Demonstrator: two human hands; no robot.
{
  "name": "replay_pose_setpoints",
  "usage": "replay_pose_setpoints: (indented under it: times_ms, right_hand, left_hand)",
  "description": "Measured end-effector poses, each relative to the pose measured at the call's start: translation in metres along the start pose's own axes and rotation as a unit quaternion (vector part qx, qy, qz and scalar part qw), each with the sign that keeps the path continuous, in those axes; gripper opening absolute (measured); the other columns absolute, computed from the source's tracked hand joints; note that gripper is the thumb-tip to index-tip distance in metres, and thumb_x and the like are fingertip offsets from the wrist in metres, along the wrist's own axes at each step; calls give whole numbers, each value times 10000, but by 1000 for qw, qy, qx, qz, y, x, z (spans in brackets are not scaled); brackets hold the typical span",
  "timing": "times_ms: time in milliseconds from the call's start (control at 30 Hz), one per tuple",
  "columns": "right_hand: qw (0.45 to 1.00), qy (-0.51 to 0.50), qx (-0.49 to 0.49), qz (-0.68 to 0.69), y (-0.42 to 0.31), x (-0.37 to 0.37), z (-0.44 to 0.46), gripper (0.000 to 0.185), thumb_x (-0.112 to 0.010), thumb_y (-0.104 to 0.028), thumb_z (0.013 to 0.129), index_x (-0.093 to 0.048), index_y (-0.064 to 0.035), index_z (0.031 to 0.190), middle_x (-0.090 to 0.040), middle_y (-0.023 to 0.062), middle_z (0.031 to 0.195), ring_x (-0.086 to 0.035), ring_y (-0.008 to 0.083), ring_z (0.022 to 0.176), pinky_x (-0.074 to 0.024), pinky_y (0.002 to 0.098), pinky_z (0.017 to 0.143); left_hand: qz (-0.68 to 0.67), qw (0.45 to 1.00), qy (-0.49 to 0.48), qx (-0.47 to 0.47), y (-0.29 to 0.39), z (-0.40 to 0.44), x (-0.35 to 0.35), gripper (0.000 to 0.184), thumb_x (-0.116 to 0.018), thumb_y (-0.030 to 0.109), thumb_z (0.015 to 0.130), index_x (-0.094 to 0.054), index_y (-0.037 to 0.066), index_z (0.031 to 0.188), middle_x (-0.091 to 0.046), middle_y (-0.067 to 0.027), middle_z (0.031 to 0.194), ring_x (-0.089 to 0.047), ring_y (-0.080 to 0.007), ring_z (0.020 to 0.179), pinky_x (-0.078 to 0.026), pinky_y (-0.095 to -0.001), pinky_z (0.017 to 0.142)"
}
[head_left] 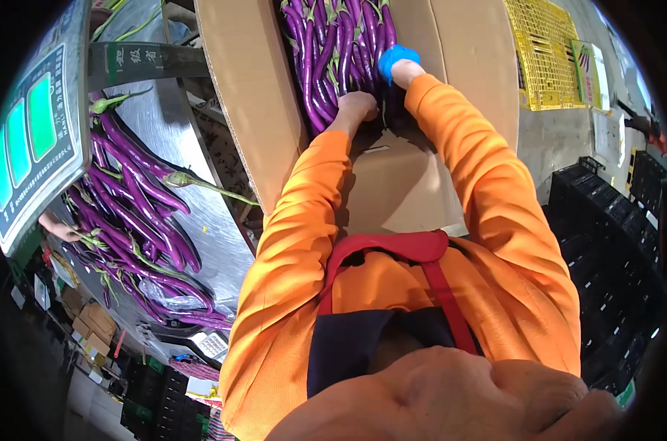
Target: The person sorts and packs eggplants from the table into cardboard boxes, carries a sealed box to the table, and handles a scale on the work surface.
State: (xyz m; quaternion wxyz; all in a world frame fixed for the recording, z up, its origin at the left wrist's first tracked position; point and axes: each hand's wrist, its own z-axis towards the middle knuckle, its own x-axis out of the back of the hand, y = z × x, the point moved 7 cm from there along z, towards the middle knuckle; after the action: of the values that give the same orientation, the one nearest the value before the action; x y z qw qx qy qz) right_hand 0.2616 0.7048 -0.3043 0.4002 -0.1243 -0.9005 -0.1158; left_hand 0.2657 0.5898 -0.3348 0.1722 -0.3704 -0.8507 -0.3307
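Long purple eggplants (341, 44) lie side by side in a cardboard box (396, 195), filling its far part. My left hand (358, 108), bare, is curled at the near ends of the eggplants; its fingertips are partly hidden. At the right inner wall, my right hand (399, 65) wears a blue covering and touches the outer edge of the row. Its fingers are hidden from me, so their grip cannot be made out. The near part of the box floor shows bare cardboard and shadow.
To the left, more eggplants (139, 198) lie on a metal table (216, 209) beside a scale display (36, 132). Another person's hand (58, 228) touches those eggplants. Yellow crates (546, 55) stand at the upper right, black crates (605, 235) at the right.
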Motion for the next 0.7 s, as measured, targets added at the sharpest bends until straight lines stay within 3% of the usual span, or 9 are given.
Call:
replay_pose_setpoints:
  times_ms: [33,133,233,300,367,433,567,600,700]
  right_hand:
    - [1000,-2,0,1,-5,4,0,182,-516,-182,806,-645,-93,898,-637,179,994,-609,376,926,-502,424,782]
    - [980,162,92,67,-29,39,4,261,-568,-119,737,-598,-106,996,-602,176,980,-609,374,870,-501,454,732]
    - [959,234,11,158,-18,32,-9,288,-554,-136,744,-563,-103,1030,-570,197,1040,-588,384,913,-486,470,752]
    - [942,262,-30,207,-12,28,-12,302,-547,-144,747,-545,-101,1046,-554,207,1071,-578,389,934,-479,478,763]
    - [923,233,-99,289,-3,27,-16,325,-532,-163,760,-513,-96,1078,-522,220,1109,-566,402,946,-472,483,776]
    - [908,214,-138,333,-3,16,-17,338,-525,-172,766,-497,-94,1094,-507,226,1129,-560,408,953,-468,486,783]
    - [902,252,-98,338,-7,11,5,303,-486,-184,787,-523,-86,1072,-531,204,1126,-558,398,965,-470,482,788]
    - [925,225,-57,300,-15,-5,16,298,-474,-186,794,-532,-84,1067,-541,193,1125,-561,387,968,-471,479,789]
    - [957,173,21,231,-33,-31,23,293,-449,-190,807,-551,-79,1059,-560,171,1124,-569,364,973,-473,472,791]
  left_hand:
    - [11,1000,-10,1,3,-3,0,391,-557,377,815,-639,64,1036,-608,-150,1090,-573,-315,1021,-462,-404,858]
    - [17,1000,-20,-6,4,-6,0,362,-548,335,813,-641,66,1037,-604,-143,1103,-571,-313,1032,-466,-404,857]
    - [25,999,-28,-23,-3,-7,1,313,-538,245,804,-644,65,1037,-598,-136,1123,-570,-304,1051,-471,-406,856]
    - [-78,995,49,36,-23,-2,18,286,-505,187,795,-654,52,997,-603,-180,1085,-583,-320,1022,-473,-423,854]
    - [-229,911,271,212,-62,-15,53,276,-482,167,790,-661,25,945,-611,-224,1023,-596,-340,982,-477,-425,847]
    - [-315,844,346,264,-96,-26,59,267,-502,226,805,-678,47,898,-655,-194,874,-637,-316,882,-504,-388,791]
    - [-290,834,367,292,-86,-46,61,280,-545,248,792,-675,0,817,-660,-189,868,-637,-304,892,-498,-379,806]
    - [-281,839,366,289,-80,-51,63,280,-545,248,792,-675,0,817,-660,-189,868,-637,-304,892,-498,-379,806]
    - [-144,935,221,236,-51,-44,46,342,-617,256,756,-612,-47,914,-648,-202,919,-624,-312,925,-490,-385,824]
